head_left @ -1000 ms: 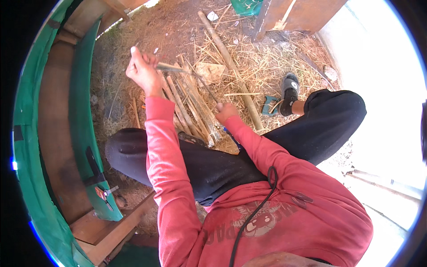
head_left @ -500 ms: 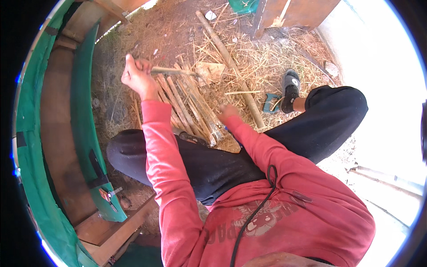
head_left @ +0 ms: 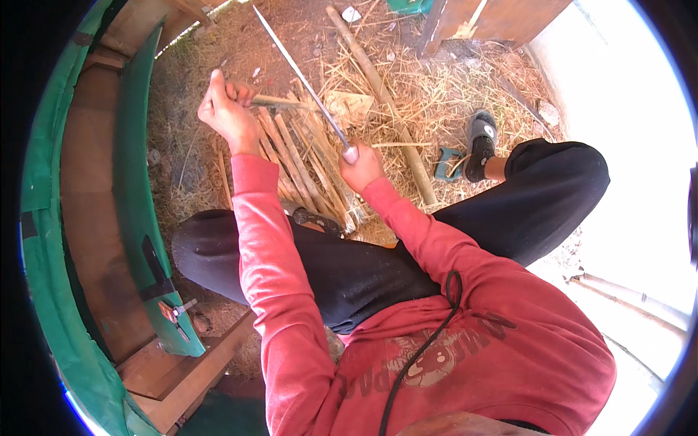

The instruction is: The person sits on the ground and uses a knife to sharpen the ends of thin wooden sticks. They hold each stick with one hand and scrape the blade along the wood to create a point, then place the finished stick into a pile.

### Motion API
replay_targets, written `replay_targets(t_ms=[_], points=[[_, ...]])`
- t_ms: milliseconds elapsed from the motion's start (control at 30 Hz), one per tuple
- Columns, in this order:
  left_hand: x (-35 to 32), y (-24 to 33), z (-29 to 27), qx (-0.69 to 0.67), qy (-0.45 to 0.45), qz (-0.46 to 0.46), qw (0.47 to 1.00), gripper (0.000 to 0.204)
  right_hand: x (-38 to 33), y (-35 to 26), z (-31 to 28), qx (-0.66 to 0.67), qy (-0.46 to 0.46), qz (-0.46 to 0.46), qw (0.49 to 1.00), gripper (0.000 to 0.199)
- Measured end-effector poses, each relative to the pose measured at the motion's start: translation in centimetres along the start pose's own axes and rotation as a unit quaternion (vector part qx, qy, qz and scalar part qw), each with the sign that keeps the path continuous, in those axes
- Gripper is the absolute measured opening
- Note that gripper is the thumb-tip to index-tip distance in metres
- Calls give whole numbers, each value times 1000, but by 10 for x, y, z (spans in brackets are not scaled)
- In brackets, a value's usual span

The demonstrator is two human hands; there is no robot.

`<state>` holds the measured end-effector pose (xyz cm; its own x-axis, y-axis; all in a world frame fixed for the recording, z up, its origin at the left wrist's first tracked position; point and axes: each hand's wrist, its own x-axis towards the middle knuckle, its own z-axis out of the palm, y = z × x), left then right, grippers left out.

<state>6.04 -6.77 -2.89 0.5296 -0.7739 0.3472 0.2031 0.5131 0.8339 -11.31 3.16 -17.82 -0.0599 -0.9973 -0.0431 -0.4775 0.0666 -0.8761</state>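
Note:
My left hand (head_left: 229, 120) is closed round one end of a wooden stick (head_left: 283, 102), which points to the right. In my right hand (head_left: 361, 171) is the handle of a long machete (head_left: 304, 78). Its narrow blade slants up and to the left, passing over the stick's right end; I cannot tell whether they touch. Below the stick, a row of split wooden strips (head_left: 294, 167) lies on the ground between my legs, beside a pale flat block of wood (head_left: 350, 107).
A long round pole (head_left: 382, 91) lies on straw (head_left: 451, 87) right of the strips. By my sandalled foot (head_left: 480, 138) is a teal plastic object (head_left: 447, 164). A green curved panel (head_left: 136, 182) and wooden framing (head_left: 193, 378) stand at left. Brown boards (head_left: 491, 20) stand at the far right.
My right hand has come up from low beside the strips, and the machete blade now shows raised across the stick. My left hand with the stick has hardly moved.

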Motion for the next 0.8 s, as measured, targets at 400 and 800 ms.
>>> replay_targets(t_ms=[400,800], points=[[2,0,8,22,-22,-6,999,43,0,68,25,-68,-20,92,993,23],[0,0,15,54,-32,26,998,43,8,104,29,-134,-105,48,984,24]])
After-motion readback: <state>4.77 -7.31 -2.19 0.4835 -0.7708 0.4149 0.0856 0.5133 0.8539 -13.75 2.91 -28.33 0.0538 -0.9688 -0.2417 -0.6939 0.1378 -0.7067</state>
